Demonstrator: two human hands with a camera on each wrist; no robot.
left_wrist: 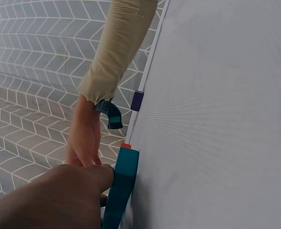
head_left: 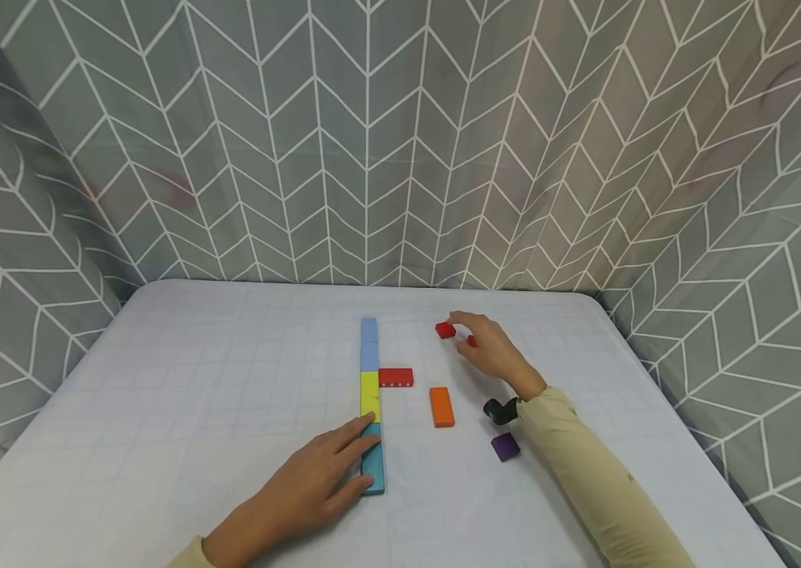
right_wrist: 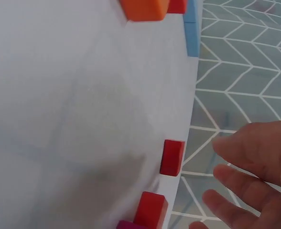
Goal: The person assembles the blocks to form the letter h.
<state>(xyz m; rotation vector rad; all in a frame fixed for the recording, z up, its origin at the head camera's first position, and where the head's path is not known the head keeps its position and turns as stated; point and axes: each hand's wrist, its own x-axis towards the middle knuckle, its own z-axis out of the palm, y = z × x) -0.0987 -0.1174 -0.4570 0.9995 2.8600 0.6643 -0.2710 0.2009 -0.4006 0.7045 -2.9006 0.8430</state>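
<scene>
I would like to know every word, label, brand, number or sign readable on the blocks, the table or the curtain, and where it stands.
None: no readable word, label, brand or number shows.
Red block beside the row: only a line of pale dots on its near side, not letters.
Curtain: only a pattern of white lines.
Table: faint lines, no lettering.

Red block (head_left: 472,341) partly behind right hand (head_left: 491,349)

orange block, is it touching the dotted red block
Apart: the head view shows white tabletop between the orange block and the dotted red block, which lies farther from the person and to the left.
</scene>
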